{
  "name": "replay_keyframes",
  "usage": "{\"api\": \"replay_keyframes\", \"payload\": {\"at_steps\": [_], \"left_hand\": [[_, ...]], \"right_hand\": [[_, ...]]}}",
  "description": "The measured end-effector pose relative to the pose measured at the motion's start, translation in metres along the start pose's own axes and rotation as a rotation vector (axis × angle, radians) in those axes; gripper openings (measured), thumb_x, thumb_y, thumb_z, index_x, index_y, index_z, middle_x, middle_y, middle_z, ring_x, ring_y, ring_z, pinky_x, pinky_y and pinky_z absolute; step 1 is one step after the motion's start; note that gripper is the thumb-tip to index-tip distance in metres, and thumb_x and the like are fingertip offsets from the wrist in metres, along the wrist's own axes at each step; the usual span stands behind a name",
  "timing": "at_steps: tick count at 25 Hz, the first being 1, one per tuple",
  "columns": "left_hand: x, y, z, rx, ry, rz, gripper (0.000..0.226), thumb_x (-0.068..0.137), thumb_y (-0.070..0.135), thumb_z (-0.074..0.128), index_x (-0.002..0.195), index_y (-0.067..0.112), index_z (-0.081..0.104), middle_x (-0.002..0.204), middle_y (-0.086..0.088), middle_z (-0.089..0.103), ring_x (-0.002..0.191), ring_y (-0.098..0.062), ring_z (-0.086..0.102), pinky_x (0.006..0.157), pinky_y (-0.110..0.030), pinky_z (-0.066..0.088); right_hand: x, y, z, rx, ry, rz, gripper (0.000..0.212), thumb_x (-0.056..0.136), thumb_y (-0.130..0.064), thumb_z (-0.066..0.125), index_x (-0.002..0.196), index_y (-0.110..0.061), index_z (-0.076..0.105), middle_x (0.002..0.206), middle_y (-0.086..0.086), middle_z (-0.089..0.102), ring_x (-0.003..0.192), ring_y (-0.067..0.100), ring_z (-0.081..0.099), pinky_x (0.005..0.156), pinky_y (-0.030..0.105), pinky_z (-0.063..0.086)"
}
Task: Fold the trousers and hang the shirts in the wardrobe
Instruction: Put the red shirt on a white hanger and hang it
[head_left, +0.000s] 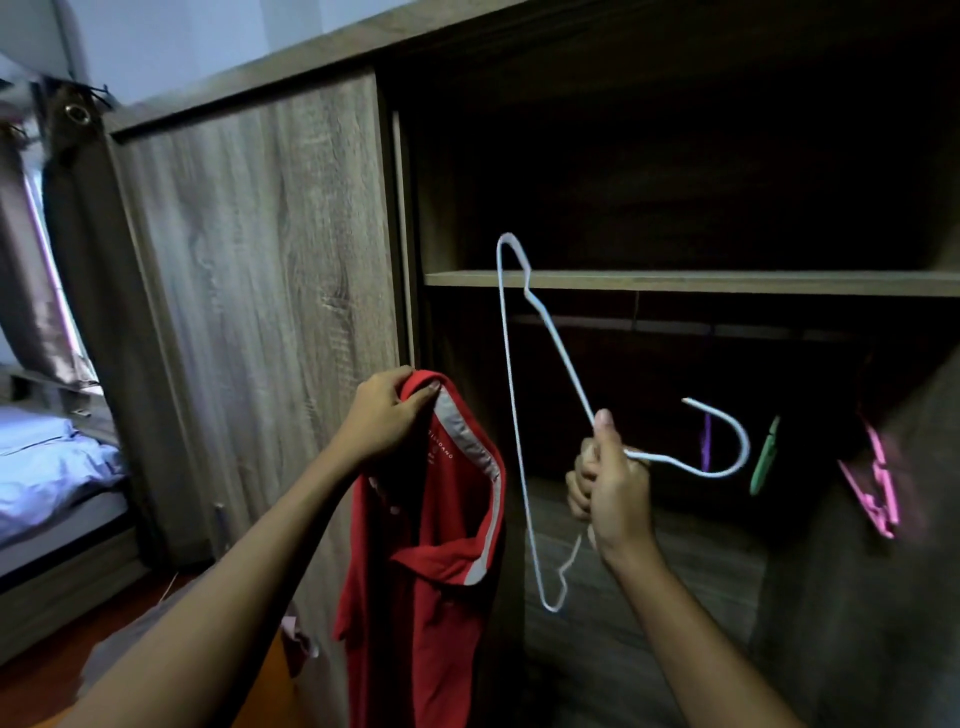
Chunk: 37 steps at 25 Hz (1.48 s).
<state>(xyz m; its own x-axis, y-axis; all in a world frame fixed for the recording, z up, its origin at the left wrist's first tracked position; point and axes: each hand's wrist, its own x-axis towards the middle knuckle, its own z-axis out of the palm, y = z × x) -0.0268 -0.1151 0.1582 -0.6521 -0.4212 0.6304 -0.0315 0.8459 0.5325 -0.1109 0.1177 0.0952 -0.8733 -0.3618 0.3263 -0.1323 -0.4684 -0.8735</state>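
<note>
A red polo shirt (421, 561) with a grey-lined collar hangs from my left hand (384, 415), which pinches it at the top of the collar. My right hand (608, 478) grips a white wire hanger (511, 395) at its neck. The hanger is turned on its side, with its hook (727, 441) pointing right into the open wardrobe (675, 280). Shirt and hanger are apart, the hanger just right of the shirt. A dark rail (675, 327) runs under the wardrobe's shelf.
The wardrobe's sliding wooden door (260, 291) stands at the left. Inside hang a green hanger (763, 457), a purple one (705, 441) and pink ones (878, 493) at the right. A bed with blue sheets (47, 467) lies at the far left by a curtain.
</note>
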Motion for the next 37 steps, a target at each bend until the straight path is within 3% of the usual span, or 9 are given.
{"api": "replay_keyframes", "payload": {"at_steps": [3, 7, 11, 13, 18, 22, 28, 31, 37], "left_hand": [[0.004, 0.014, -0.003, 0.009, -0.037, 0.055, 0.009, 0.093, 0.027, 0.064, 0.087, 0.021, 0.067, 0.076, 0.011, 0.063, 0.071, 0.001, 0.058, 0.064, -0.013, 0.037], [0.011, 0.042, -0.015, -0.105, -0.175, 0.098, 0.018, 0.095, 0.027, 0.062, 0.091, 0.012, 0.070, 0.078, -0.003, 0.067, 0.069, -0.007, 0.059, 0.067, -0.025, 0.045], [0.019, 0.061, -0.041, -0.264, -0.258, 0.143, 0.018, 0.095, 0.018, 0.063, 0.102, 0.003, 0.070, 0.089, -0.014, 0.072, 0.080, -0.011, 0.065, 0.075, -0.026, 0.051], [0.023, 0.050, -0.061, -0.211, -0.279, 0.177, 0.013, 0.090, 0.008, 0.067, 0.101, 0.002, 0.072, 0.089, -0.010, 0.074, 0.079, -0.005, 0.064, 0.073, -0.022, 0.052], [0.017, -0.009, -0.077, 0.017, -0.281, 0.010, 0.019, 0.062, 0.030, 0.058, 0.074, 0.027, 0.072, 0.068, 0.002, 0.070, 0.061, 0.000, 0.056, 0.061, -0.025, 0.049], [0.020, -0.037, -0.071, 0.206, -0.219, -0.078, 0.027, 0.051, 0.039, 0.056, 0.062, 0.015, 0.057, 0.058, -0.002, 0.057, 0.057, -0.008, 0.047, 0.054, -0.032, 0.042], [0.024, -0.036, -0.075, 0.231, -0.213, -0.181, 0.024, 0.075, 0.007, 0.071, 0.056, 0.013, 0.057, 0.052, -0.002, 0.054, 0.052, -0.009, 0.046, 0.046, -0.022, 0.035], [0.027, -0.036, -0.076, 0.159, -0.193, -0.247, 0.013, 0.078, 0.004, 0.072, 0.067, -0.002, 0.066, 0.040, 0.006, 0.052, 0.039, -0.003, 0.044, 0.040, -0.014, 0.034], [0.025, -0.038, -0.064, 0.135, -0.123, -0.276, 0.014, 0.073, 0.010, 0.077, 0.071, -0.002, 0.071, 0.054, -0.005, 0.060, 0.056, -0.014, 0.052, 0.053, -0.024, 0.038]], "right_hand": [[-0.003, -0.040, 0.015, 0.374, -0.139, -0.072, 0.050, 0.088, -0.039, 0.039, 0.041, -0.026, 0.031, 0.038, -0.009, 0.019, 0.033, 0.008, 0.015, 0.042, 0.019, 0.008], [0.010, -0.062, 0.041, 0.466, -0.229, -0.234, 0.049, 0.087, -0.029, 0.035, 0.039, -0.026, 0.031, 0.037, -0.009, 0.019, 0.034, 0.010, 0.015, 0.042, 0.022, 0.012], [0.031, -0.043, 0.048, 0.055, -0.207, -0.368, 0.047, 0.086, -0.032, 0.051, 0.044, -0.022, 0.033, 0.040, -0.006, 0.026, 0.042, 0.014, 0.024, 0.046, 0.034, 0.017], [0.041, -0.038, 0.035, -0.240, -0.216, -0.371, 0.051, 0.089, -0.031, 0.057, 0.046, -0.016, 0.033, 0.042, -0.005, 0.027, 0.040, 0.014, 0.027, 0.044, 0.026, 0.021], [0.067, -0.062, 0.016, -0.956, -0.393, -0.361, 0.059, 0.097, -0.036, 0.055, 0.049, -0.014, 0.031, 0.045, 0.003, 0.027, 0.040, 0.010, 0.027, 0.048, 0.031, 0.028], [0.072, -0.074, 0.023, -1.267, -0.491, -0.387, 0.064, 0.098, -0.043, 0.049, 0.046, -0.010, 0.033, 0.044, 0.000, 0.035, 0.045, 0.012, 0.038, 0.057, 0.033, 0.031], [0.081, -0.088, 0.021, -1.294, -0.531, -0.294, 0.068, 0.097, -0.045, 0.050, 0.038, -0.012, 0.041, 0.035, -0.006, 0.041, 0.039, 0.006, 0.042, 0.051, 0.024, 0.028], [0.082, -0.094, 0.021, -1.285, -0.568, -0.220, 0.067, 0.096, -0.045, 0.051, 0.035, -0.019, 0.048, 0.032, -0.008, 0.038, 0.033, 0.006, 0.036, 0.049, 0.025, 0.031], [0.088, -0.101, 0.018, -1.245, -0.615, -0.127, 0.064, 0.095, -0.041, 0.054, 0.038, -0.015, 0.041, 0.035, -0.007, 0.035, 0.034, 0.007, 0.029, 0.044, 0.025, 0.026]]}}
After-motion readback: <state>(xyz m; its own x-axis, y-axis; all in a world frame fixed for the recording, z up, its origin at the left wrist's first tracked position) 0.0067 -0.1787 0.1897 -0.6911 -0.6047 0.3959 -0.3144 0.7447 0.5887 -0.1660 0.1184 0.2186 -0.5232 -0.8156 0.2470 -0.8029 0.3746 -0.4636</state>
